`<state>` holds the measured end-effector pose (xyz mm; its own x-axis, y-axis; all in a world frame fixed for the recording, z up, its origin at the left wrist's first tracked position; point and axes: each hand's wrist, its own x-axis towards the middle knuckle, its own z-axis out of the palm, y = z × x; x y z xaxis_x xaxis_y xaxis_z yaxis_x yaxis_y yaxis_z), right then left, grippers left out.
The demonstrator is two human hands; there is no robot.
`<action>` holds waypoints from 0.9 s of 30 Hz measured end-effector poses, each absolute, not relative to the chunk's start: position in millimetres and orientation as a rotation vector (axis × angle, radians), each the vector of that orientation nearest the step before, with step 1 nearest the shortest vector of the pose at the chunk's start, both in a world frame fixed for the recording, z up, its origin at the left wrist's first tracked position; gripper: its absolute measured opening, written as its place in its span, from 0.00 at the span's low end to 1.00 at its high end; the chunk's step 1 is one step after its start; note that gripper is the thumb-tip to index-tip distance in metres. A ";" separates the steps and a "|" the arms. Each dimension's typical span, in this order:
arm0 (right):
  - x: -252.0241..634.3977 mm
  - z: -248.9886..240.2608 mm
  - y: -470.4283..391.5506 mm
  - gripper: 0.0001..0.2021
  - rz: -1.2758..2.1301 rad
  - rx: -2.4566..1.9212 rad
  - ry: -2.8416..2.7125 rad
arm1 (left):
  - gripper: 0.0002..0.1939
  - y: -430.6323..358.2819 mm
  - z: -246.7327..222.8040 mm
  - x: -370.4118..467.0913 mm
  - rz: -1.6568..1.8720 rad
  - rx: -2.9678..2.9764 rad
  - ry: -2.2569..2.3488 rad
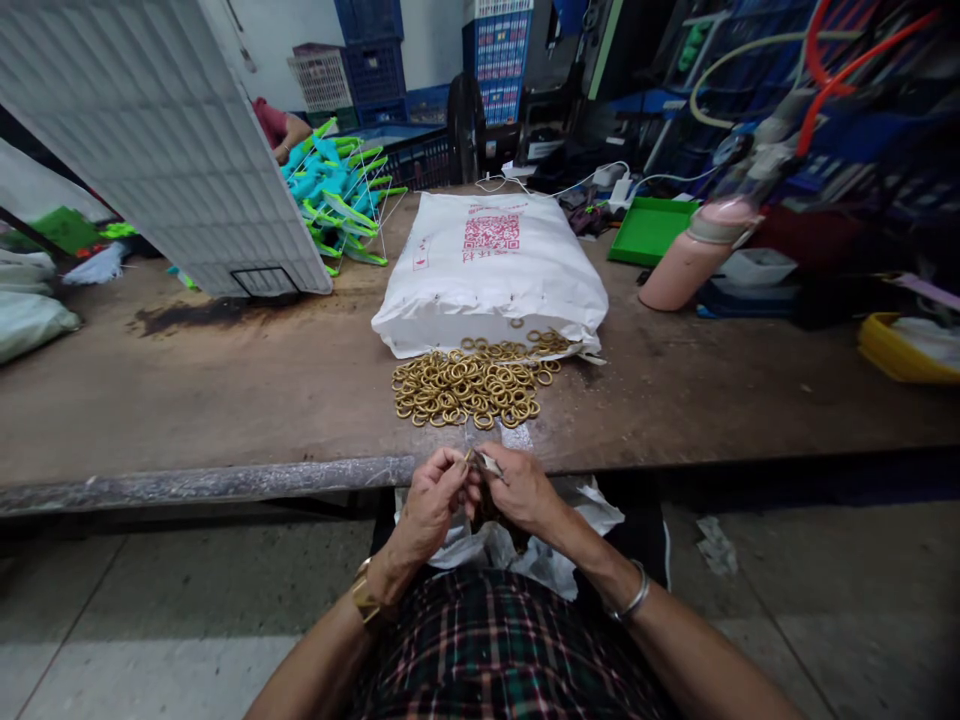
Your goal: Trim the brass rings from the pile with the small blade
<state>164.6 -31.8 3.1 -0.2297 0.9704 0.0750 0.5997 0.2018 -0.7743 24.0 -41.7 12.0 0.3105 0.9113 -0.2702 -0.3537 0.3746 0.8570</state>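
Observation:
Just in front of the table's edge, my left hand (435, 500) pinches a small gold-coloured ring (469, 455), seen nearly edge-on. My right hand (525, 488) is closed around a small metal tool (489, 464) with a pale part; its exact kind is hard to make out. The tool's tip meets the ring between my fingertips. A heap of gold rings (465, 388) lies on the table right beyond my hands. More rings spill from the mouth of a white woven sack (442, 260) behind it. On my lap, under the hands, is a crumpled white bag (487, 548) with dark contents.
A pale ribbed panel (187, 150) leans at the left of the table (285, 400). Behind it are turquoise and green plastic parts (337, 190) and a person's arm (285, 130). To the right stand a pink bottle (690, 262), a green tray (652, 230) and a yellow basket (896, 352).

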 end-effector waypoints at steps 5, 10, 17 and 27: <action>164.4 1.6 -37.7 0.10 0.752 -1.469 -2.030 | 0.12 -41.7 11.4 20.5 0.928 0.963 0.870; 164.0 3.5 -37.1 0.11 0.713 -1.514 -2.076 | 0.14 -44.6 12.9 19.0 0.909 1.060 0.917; 166.3 10.8 -38.6 0.09 0.793 -1.529 -2.166 | 0.13 -45.4 15.3 17.9 0.921 1.181 0.956; 170.0 16.1 -25.9 0.14 0.467 -1.947 -2.219 | 0.13 -61.1 41.5 21.4 0.824 1.118 0.766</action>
<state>170.0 -25.9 16.1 -0.1446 0.9854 -0.0896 0.9380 0.1076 -0.3295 21.4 -61.1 41.5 0.4886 0.8654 -0.1112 -0.1739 0.2214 0.9595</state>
